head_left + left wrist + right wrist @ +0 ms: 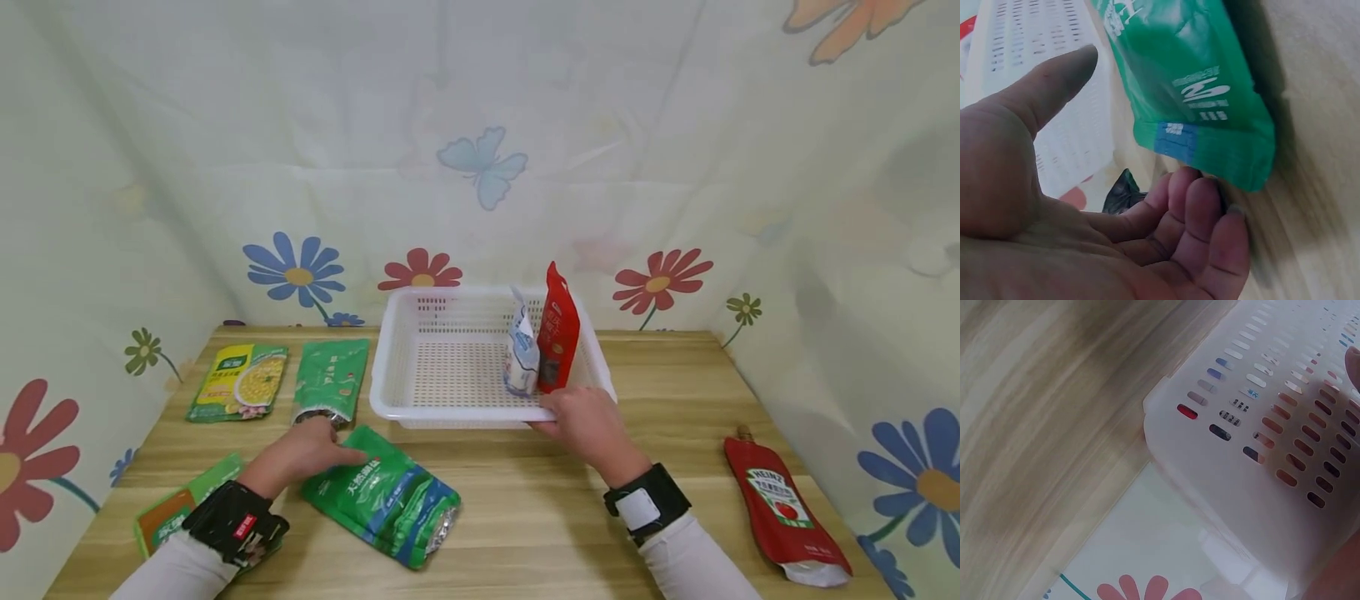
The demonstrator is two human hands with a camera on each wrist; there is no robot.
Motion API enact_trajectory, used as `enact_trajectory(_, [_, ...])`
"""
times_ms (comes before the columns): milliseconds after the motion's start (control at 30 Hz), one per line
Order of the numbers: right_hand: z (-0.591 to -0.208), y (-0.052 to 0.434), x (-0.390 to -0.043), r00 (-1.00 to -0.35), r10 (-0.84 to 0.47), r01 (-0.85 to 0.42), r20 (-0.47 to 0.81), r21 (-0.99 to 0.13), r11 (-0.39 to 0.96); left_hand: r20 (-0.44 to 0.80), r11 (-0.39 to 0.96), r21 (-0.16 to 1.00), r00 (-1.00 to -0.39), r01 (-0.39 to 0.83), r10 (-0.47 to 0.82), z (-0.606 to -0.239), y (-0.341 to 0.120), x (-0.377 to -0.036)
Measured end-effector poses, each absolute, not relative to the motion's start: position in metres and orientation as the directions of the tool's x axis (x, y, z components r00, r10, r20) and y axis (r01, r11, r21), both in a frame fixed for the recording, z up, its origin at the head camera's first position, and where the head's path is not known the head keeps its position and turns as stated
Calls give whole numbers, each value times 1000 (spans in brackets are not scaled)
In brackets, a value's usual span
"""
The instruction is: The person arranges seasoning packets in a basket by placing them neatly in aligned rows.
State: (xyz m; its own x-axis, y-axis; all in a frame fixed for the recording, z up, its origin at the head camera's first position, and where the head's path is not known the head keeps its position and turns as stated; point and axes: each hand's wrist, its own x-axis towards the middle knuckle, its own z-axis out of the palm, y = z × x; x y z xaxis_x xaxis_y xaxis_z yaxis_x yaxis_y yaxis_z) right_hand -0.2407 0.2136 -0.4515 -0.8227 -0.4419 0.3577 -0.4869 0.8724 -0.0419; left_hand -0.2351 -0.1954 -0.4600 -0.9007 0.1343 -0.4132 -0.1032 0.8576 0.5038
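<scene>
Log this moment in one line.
left hand: beside green-blue pouch | right hand: grips white basket by front rim | inside: red pouch, white-blue pouch

Wood-grain surface (540, 517): white slotted basket (465, 414), Heinz pouch (783, 508), bowl-printed yellow-green pouch (240, 383), green pouch (332, 375), green-blue pouch (386, 500), green-orange pouch (168, 515).

Bent fingers (1200, 209) lie beside a green pouch (1179, 69), with a white basket (1075, 134) beyond.

Glossy front pouch (382, 492), smooth plastic basket (450, 413)
The pouch looks like creased film with a shiny, metallic-looking end; ketchup pack (795, 537) glossy; table (525, 517) wood-grained, softly sheened; sleeve (176, 571) matt cloth.
</scene>
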Motion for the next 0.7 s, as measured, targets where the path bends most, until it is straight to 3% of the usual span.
enact_trajectory(300, [-451, 212, -239, -835, -422, -464, 352, -40, 885, -454, 885, 458, -878, -86, 150, -458, -190, -236])
enact_trajectory(700, [-455, 211, -239, -820, -425, -475, 383, -42, 879, -365, 888, 456, -921, -51, 134, -467, -178, -227])
